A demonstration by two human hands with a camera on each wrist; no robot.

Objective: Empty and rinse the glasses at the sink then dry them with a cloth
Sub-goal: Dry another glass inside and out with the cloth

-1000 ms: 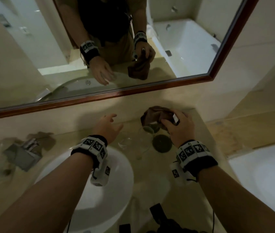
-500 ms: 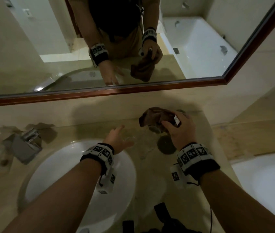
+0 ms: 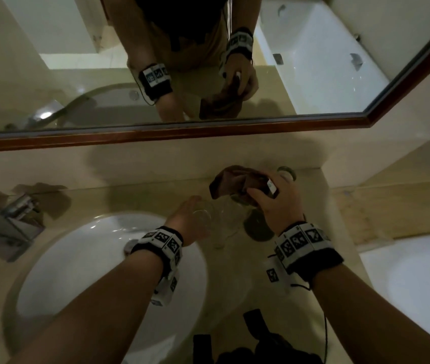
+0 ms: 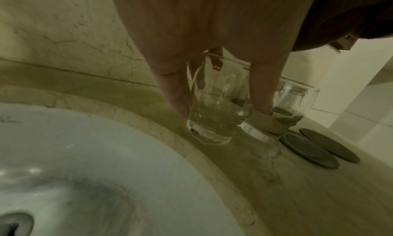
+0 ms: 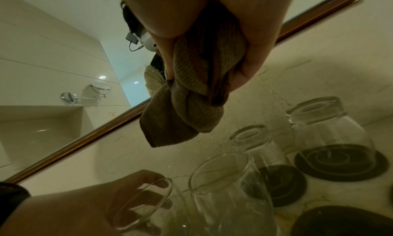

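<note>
Where coasters (image 5: 340,162) lie, upturned glasses (image 5: 327,127).

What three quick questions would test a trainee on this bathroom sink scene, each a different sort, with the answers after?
1. True or false: the right hand holds a brown cloth.
2. The left hand has its fingers round: A the tap, B an upright glass, C a coaster.
3. In the right wrist view, how many upturned glasses stand on dark coasters?

Key: 1 true; 2 B; 3 two.
</note>
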